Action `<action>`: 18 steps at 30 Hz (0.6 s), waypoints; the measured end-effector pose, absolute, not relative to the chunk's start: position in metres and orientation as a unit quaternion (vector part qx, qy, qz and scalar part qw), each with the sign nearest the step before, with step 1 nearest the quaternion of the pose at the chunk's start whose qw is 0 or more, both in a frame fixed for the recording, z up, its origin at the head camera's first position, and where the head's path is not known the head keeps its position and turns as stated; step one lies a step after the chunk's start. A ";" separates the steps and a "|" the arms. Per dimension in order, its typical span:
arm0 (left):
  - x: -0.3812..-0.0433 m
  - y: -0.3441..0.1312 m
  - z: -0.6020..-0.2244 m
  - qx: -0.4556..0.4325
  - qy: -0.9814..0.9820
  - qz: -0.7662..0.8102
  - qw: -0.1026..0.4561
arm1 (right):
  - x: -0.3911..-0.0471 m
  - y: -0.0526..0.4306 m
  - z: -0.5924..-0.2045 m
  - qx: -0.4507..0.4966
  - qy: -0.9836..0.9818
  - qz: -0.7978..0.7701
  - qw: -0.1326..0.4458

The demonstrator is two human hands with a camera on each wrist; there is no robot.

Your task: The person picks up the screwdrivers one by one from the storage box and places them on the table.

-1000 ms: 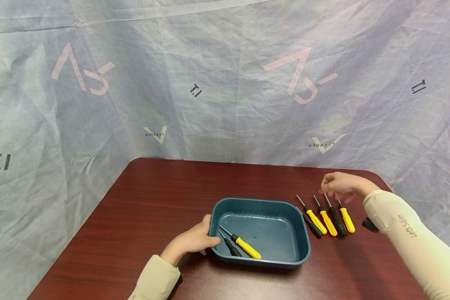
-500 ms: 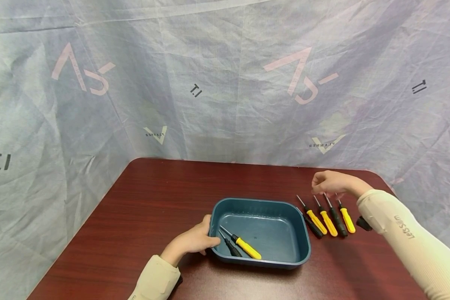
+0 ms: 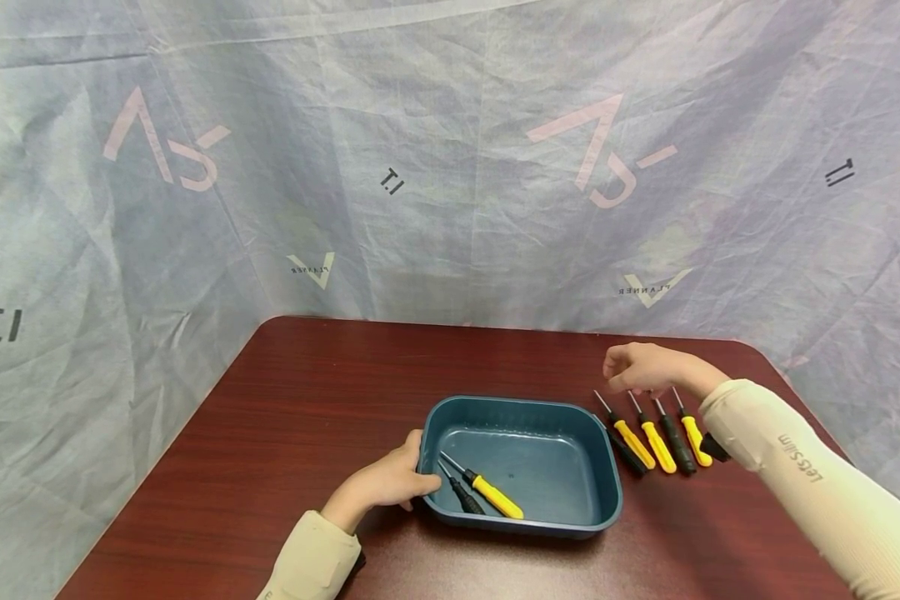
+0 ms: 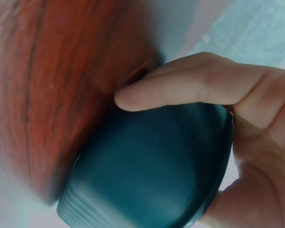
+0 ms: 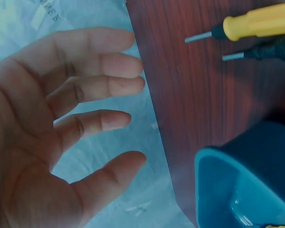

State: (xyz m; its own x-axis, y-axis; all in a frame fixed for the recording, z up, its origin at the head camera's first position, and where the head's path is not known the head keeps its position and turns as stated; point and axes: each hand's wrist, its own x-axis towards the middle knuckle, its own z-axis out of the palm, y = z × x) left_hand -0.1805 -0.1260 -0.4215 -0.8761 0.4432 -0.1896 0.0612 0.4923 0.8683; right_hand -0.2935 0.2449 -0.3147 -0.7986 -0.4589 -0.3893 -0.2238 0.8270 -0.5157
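Observation:
A dark blue plastic bin (image 3: pixel 525 527) stands on the table. My left hand (image 3: pixel 390 477) grips its left wall, thumb at the rim and fingers along the outside, as the left wrist view also shows. Inside, at the left, lie a yellow-handled screwdriver (image 3: pixel 497 497) and a black-handled screwdriver (image 3: pixel 467 499). My right hand (image 3: pixel 647 367) hovers above the shaft tips of several screwdrivers lying side by side right of the bin, among them a yellow screwdriver (image 3: pixel 658 447) and a black screwdriver (image 3: pixel 677 447). In the right wrist view its fingers (image 5: pixel 111 64) are spread, loosely bent, holding nothing.
The dark red wooden table (image 3: pixel 285 433) ends at a grey printed cloth (image 3: pixel 450 167) hanging behind and beside it. The rightmost yellow screwdriver (image 3: pixel 692 435) lies below my right wrist. A black-handled screwdriver (image 3: pixel 630 454) lies close to the bin's right wall.
My right hand has moved left above the screwdriver tips, from the rightmost ones towards the leftmost. The left hand, the bin and the screwdrivers have stayed in place.

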 end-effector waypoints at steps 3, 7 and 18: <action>-0.181 -0.126 -0.422 0.150 0.841 0.481 0.198 | -0.291 0.239 -0.313 -0.198 0.919 -0.225 0.255; -0.180 -0.126 -0.422 0.150 0.841 0.480 0.200 | -0.289 0.231 -0.313 -0.209 0.922 -0.211 0.248; -0.182 -0.127 -0.424 0.152 0.843 0.475 0.203 | -0.282 0.211 -0.310 -0.264 0.927 -0.166 0.209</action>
State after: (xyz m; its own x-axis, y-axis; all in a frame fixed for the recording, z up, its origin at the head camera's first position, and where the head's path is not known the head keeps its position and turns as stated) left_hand -0.1822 -0.1267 -0.4241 -0.8715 0.4490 -0.1972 0.0634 0.5020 0.8626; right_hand -0.2820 0.2111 -0.3100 -0.7732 -0.5586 -0.3001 -0.4197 0.8056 -0.4182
